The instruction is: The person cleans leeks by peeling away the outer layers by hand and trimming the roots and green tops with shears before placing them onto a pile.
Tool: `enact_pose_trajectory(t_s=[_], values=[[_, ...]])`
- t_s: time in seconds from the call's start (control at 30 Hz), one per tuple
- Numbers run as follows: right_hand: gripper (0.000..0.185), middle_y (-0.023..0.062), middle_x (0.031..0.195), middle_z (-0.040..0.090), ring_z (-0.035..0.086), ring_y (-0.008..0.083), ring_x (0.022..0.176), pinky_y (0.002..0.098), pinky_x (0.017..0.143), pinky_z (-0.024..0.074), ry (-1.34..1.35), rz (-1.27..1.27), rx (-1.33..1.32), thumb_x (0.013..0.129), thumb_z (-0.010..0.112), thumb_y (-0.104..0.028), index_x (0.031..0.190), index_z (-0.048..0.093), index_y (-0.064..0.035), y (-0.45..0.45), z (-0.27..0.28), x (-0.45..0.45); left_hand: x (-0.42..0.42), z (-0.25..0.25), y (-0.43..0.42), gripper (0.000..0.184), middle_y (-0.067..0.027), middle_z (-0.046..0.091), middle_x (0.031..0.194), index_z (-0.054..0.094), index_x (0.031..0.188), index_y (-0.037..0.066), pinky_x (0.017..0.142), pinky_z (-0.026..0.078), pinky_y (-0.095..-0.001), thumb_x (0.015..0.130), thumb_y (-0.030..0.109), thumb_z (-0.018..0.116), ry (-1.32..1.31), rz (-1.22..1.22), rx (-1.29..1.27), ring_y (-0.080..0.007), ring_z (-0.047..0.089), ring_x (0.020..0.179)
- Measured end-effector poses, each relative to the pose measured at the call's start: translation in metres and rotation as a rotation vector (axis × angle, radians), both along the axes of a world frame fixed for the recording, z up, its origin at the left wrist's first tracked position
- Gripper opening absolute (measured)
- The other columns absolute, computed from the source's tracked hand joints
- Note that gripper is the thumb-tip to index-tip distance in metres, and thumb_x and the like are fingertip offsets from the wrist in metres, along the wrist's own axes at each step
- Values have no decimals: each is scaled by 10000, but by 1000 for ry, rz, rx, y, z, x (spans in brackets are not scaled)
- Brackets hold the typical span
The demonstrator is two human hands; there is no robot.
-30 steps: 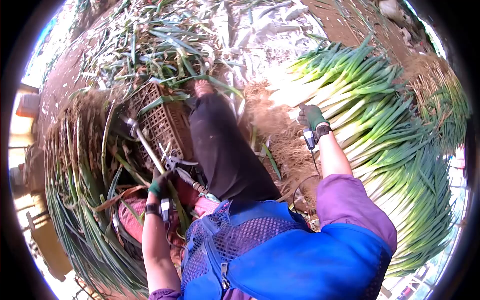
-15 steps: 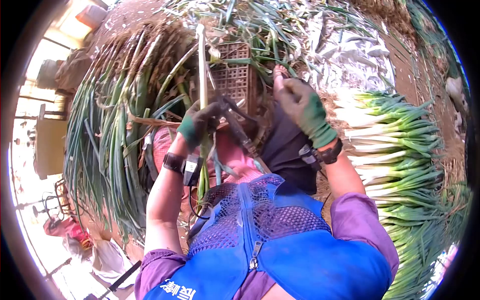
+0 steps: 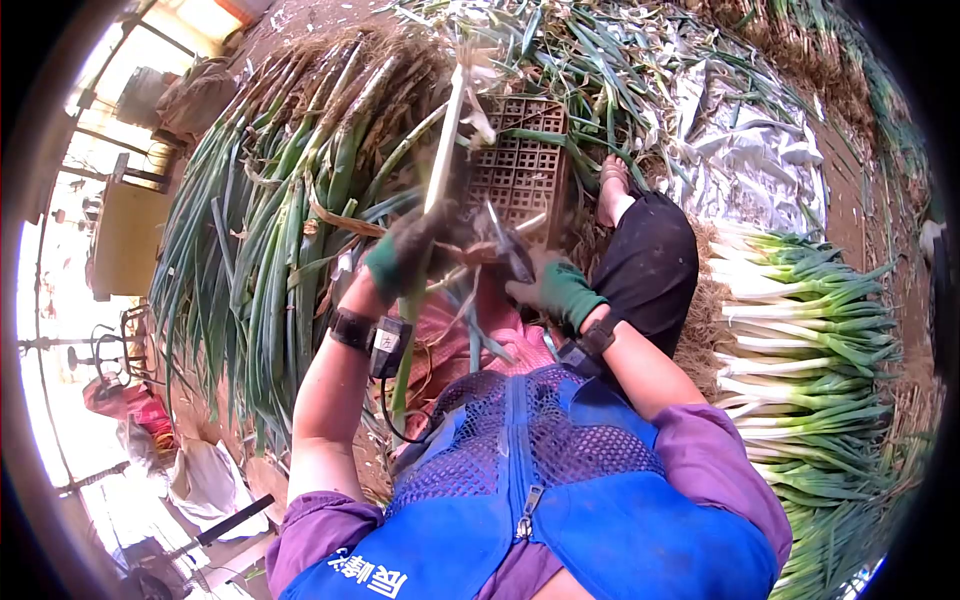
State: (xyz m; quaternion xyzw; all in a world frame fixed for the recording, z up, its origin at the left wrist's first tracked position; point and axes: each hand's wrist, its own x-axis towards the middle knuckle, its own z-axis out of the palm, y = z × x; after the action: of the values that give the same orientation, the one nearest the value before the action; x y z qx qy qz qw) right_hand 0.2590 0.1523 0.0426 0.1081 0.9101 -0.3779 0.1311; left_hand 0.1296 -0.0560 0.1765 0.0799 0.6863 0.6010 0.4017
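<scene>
Leaf-strewn ground [image 3: 848,195] behind a crate [image 3: 515,185]. The gloved left hand [image 3: 402,250] is closed around a stalk [image 3: 446,145], seen beside the crate, its long axis running away from the chest, white end farthest, leaning slightly right. The right hand [image 3: 553,286] curls around a blurred, dark tool [image 3: 518,262].

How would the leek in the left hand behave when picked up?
The leek would probably feel stiff along its white part, which runs straight beyond the left hand. Being slim, it's likely light.
</scene>
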Motion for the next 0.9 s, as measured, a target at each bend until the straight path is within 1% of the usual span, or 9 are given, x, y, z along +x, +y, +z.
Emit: enact_pose_trajectory(t_s=[0.17, 0.3, 0.4, 0.5, 0.57, 0.63, 0.77, 0.83, 0.9], values=[[618, 204, 1118, 643, 657, 284, 1012, 378, 863, 547, 737, -303, -265, 859, 728, -391, 1258, 540, 41, 16, 2, -47, 32, -14, -12, 568, -8, 556, 743, 566, 1313, 51, 466, 376, -208, 1023, 528, 458, 59, -222, -106, -61, 475, 541], [662, 87, 914, 648, 639, 174, 908, 302, 842, 551, 401, -564, -1033, 856, 748, -520, 1176, 569, 32, 68, 70, -80, 63, -13, -35, 614, 17, 489, 706, 522, 1377, 53, 444, 318, -201, 1045, 548, 373, -48, -318, -69, -61, 415, 510], [408, 72, 949, 663, 646, 158, 822, 303, 790, 557, 614, -166, -1136, 891, 745, -312, 1149, 604, -30, 83, 68, -84, 71, -8, -49, 635, 24, 456, 697, 498, 1400, 56, 449, 309, -212, 1035, 562, 379, -66, -372, -71, -65, 389, 511], [315, 73, 1139, 674, 666, 205, 888, 319, 830, 532, 141, 10, -1245, 860, 682, -81, 1161, 613, -21, 112, 43, -87, 75, -4, -90, 536, -3, 476, 723, 515, 1366, 55, 501, 356, -261, 1014, 448, 422, 44, -370, -169, -111, 432, 556], [264, 90, 947, 698, 642, 178, 850, 315, 757, 517, 300, 358, -309, 824, 715, -138, 1071, 667, -61, 131, 76, -61, 74, 1, -119, 444, -20, 511, 725, 573, 1282, 32, 522, 397, -287, 996, 356, 473, 135, -378, -257, -140, 485, 573], [191, 139, 869, 673, 649, 244, 799, 377, 734, 515, 356, 101, 159, 882, 644, -157, 1052, 667, -70, 166, 74, -47, 86, 27, -116, 479, 2, 514, 661, 620, 1217, -5, 473, 383, -263, 997, 398, 486, 66, -341, -278, -110, 479, 515], [293, 149, 835, 694, 684, 251, 790, 410, 714, 538, 885, -673, 220, 922, 640, -285, 1032, 659, -14, 253, 91, -45, 98, 29, -143, 487, 11, 462, 591, 610, 1188, 7, 370, 302, -270, 999, 441, 497, -104, -96, -247, -111, 395, 416], [223, 99, 783, 666, 644, 228, 721, 363, 707, 545, 1194, -510, 332, 908, 689, -230, 999, 670, -27, 247, 112, -76, 90, 15, -143, 489, 14, 436, 551, 595, 1239, 4, 372, 298, -264, 1019, 424, 475, -102, -18, -241, -98, 382, 411], [391, 125, 874, 682, 663, 276, 775, 401, 722, 566, 1017, -204, 390, 875, 709, -306, 1145, 600, -45, 183, 151, -73, 87, 15, -110, 422, 2, 495, 597, 594, 1214, -35, 402, 338, -258, 1026, 331, 502, -29, -122, -298, -97, 414, 424]])
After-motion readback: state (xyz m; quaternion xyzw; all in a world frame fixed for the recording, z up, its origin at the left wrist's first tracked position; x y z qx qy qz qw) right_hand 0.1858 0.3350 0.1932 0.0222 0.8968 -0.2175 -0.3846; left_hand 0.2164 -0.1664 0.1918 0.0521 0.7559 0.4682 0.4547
